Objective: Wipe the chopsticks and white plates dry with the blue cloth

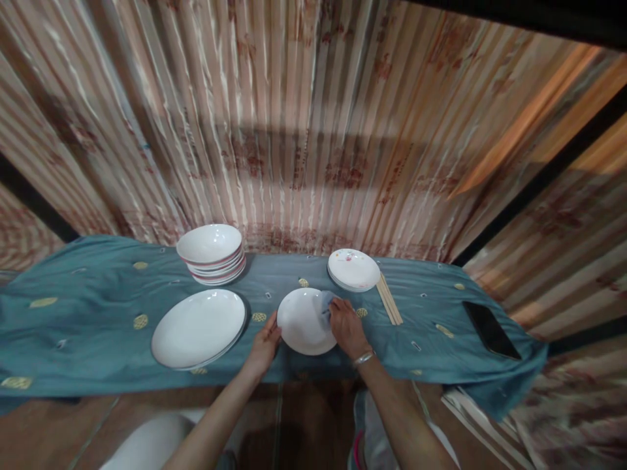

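A round white plate is in front of me at the middle of the table. My left hand grips its left rim between thumb and fingers. My right hand is closed on a bluish-grey cloth, which it presses against the plate's right side; much of the cloth is hidden by the fingers. Just behind that hand stands a short stack of small flower-patterned plates. Left of my left hand lie large oval white plates, stacked.
Stacked red-banded bowls stand at the back left. Chopsticks lie beside the small plates, and a black phone is at the far right. A teal patterned cloth covers the table. Curtains hang behind it.
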### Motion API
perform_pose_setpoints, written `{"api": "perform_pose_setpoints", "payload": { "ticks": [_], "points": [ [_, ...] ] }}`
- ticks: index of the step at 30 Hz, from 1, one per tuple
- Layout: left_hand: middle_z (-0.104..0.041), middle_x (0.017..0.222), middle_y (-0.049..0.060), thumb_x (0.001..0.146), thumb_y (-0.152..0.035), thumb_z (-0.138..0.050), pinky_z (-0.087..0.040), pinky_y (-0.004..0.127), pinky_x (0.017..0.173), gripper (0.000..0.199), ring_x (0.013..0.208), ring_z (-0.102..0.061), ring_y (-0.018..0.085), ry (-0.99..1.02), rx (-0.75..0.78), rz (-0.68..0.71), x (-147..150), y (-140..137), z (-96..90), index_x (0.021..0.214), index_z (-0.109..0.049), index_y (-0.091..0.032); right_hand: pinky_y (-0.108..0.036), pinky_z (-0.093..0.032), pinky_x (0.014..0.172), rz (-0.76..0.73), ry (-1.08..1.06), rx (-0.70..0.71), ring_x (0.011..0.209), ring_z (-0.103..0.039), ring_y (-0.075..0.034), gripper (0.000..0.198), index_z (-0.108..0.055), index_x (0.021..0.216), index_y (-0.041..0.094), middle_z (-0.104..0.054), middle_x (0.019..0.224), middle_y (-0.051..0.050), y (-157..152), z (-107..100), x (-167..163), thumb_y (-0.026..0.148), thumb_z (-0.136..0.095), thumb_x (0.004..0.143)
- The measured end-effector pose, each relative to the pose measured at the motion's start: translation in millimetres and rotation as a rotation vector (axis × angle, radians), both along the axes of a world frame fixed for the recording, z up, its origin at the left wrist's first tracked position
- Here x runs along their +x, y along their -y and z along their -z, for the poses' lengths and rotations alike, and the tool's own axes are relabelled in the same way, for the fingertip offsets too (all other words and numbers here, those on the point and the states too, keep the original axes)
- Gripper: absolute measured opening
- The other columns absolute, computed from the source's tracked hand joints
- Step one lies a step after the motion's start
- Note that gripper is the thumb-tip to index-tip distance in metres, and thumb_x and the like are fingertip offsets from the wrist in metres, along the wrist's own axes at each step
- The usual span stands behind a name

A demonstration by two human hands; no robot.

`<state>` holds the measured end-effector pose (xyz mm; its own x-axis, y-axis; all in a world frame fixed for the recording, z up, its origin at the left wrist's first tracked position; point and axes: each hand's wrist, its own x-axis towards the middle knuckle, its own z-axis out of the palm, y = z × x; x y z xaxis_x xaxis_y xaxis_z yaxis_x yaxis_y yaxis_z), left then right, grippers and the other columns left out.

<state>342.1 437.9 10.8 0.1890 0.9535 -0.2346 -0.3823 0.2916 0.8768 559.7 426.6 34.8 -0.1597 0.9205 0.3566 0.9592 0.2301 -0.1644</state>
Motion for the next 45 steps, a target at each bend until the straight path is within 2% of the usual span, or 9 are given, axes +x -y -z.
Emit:
{"api": "perform_pose_setpoints", "payload": {
  "ticks": [3, 7, 12, 16, 21, 25, 30, 38, 45],
  "points": [
    [-0.061, 0.129, 0.011, 0.058, -0.038, -0.076, -0.037, 0.040, 0.105, 0.070, 0.121, -0.052, 0.028, 0.003, -0.007, -0.001, 1, 1, -0.6, 0.124, -0.059, -0.020, -0.040, -0.040, 0.096, 0.057, 0.032, -0.040, 0.100, -0.054, -0.024, 0.026, -0.062, 0.093, 0.014, -0.062, 0.102, -0.013, -6, -1, -2, 0.005, -0.038, 0.088],
    [-0.060, 0.129, 0.012, 0.059, -0.037, -0.077, -0.037, 0.041, 0.104, 0.070, 0.121, -0.052, 0.029, 0.004, -0.004, 0.000, 2, 1, -2.3, 0.124, -0.059, -0.019, -0.039, -0.036, 0.102, 0.063, 0.040, -0.043, 0.113, -0.049, -0.024, 0.031, -0.059, 0.107, 0.009, -0.061, 0.111, -0.016, -14, 1, -7, 0.005, -0.035, 0.089],
    [-0.063, 0.125, 0.012, 0.061, -0.037, -0.075, -0.037, 0.042, 0.105, 0.067, 0.121, -0.052, 0.029, -0.002, 0.014, 0.014, 0, 3, -4.5, 0.124, -0.059, -0.019, -0.041, -0.035, 0.104, 0.087, -0.027, -0.062, 0.117, -0.049, -0.026, 0.037, -0.055, 0.118, 0.005, -0.059, 0.119, -0.021, -24, 5, -18, 0.005, -0.034, 0.088],
    [-0.060, 0.130, 0.012, 0.062, -0.036, -0.076, -0.037, 0.042, 0.105, 0.066, 0.123, -0.050, 0.029, 0.021, 0.010, 0.013, 0, 2, -1.0, 0.124, -0.059, -0.018, -0.040, -0.034, 0.106, 0.079, -0.054, -0.056, 0.123, -0.046, -0.024, 0.040, -0.053, 0.123, 0.005, -0.057, 0.126, -0.019, -30, 9, -28, 0.004, -0.035, 0.087],
    [-0.056, 0.134, 0.010, 0.062, -0.032, -0.075, -0.039, 0.041, 0.104, 0.064, 0.125, -0.048, 0.029, 0.008, -0.007, -0.005, 1, 0, 4.7, 0.123, -0.060, -0.021, -0.044, -0.032, 0.108, 0.052, -0.159, -0.066, 0.129, -0.041, -0.026, 0.044, -0.050, 0.128, 0.004, -0.050, 0.135, -0.021, -36, 18, -36, 0.007, -0.038, 0.086],
    [-0.058, 0.132, 0.010, 0.063, -0.032, -0.073, -0.041, 0.040, 0.101, 0.063, 0.121, -0.052, 0.029, 0.006, 0.006, 0.015, 1, 0, 4.2, 0.124, -0.060, -0.020, -0.046, -0.028, 0.111, -0.021, -0.313, -0.082, 0.134, -0.036, -0.028, 0.048, -0.049, 0.132, 0.006, -0.044, 0.142, -0.019, -40, 25, -42, 0.010, -0.041, 0.084],
    [-0.061, 0.129, 0.009, 0.063, -0.031, -0.072, -0.040, 0.041, 0.102, 0.062, 0.118, -0.054, 0.028, 0.019, 0.026, 0.007, 1, 1, 1.5, 0.122, -0.061, -0.020, -0.045, -0.024, 0.115, -0.161, -0.485, -0.122, 0.140, -0.027, -0.024, 0.049, -0.046, 0.135, 0.014, -0.039, 0.146, -0.012, -41, 31, -51, 0.013, -0.041, 0.086],
    [-0.058, 0.132, 0.010, 0.064, -0.029, -0.071, -0.039, 0.040, 0.103, 0.060, 0.121, -0.052, 0.028, 0.025, 0.007, 0.010, 1, 1, 4.5, 0.123, -0.060, -0.019, -0.042, -0.022, 0.117, -0.261, -0.486, -0.269, 0.140, -0.027, -0.023, 0.049, -0.042, 0.138, 0.009, -0.031, 0.150, -0.017, -39, 24, -64, 0.016, -0.040, 0.089],
    [-0.060, 0.129, 0.010, 0.064, -0.032, -0.070, -0.037, 0.040, 0.104, 0.062, 0.118, -0.054, 0.026, -0.007, 0.014, 0.015, 0, -2, 10.9, 0.124, -0.059, -0.018, -0.044, -0.026, 0.115, -0.470, -0.561, -0.289, 0.139, -0.030, -0.021, 0.049, -0.045, 0.137, 0.018, -0.038, 0.148, -0.011, -33, 26, -69, 0.016, -0.043, 0.088]
  ]
}}
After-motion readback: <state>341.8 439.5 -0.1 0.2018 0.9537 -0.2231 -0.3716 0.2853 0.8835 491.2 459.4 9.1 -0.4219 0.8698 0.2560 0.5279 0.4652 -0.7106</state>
